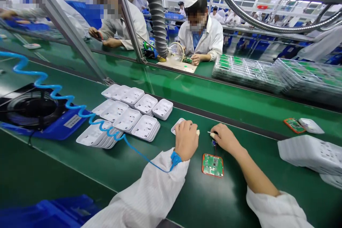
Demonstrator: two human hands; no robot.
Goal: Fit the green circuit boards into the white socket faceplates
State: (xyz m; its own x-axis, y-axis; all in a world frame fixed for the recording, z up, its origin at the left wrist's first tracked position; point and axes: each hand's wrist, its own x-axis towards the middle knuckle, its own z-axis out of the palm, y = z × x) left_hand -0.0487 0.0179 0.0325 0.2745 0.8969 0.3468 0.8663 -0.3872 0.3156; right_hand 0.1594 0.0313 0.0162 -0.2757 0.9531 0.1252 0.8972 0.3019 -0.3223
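Observation:
My left hand [186, 139], with a blue wrist strap [175, 159], rests over a white plastic cover [176, 125], its fingers curled on the cover's right side. To its right, my right hand [226, 138] is closed in a pinch, and a thin light piece sticks out to the left of its fingertips. Just under those fingertips is a small blue part [214, 143] with dark wires running down to a green circuit board [213, 165] with an orange rim. That board lies flat on the green table between my forearms.
Stacked white covers [145, 127] stand to the left, crossed by a blue coiled cord [72, 104]. A black fan [37, 107] is far left. More white covers [307, 153] and another board [294, 125] lie right. People sit across the green conveyor [187, 91].

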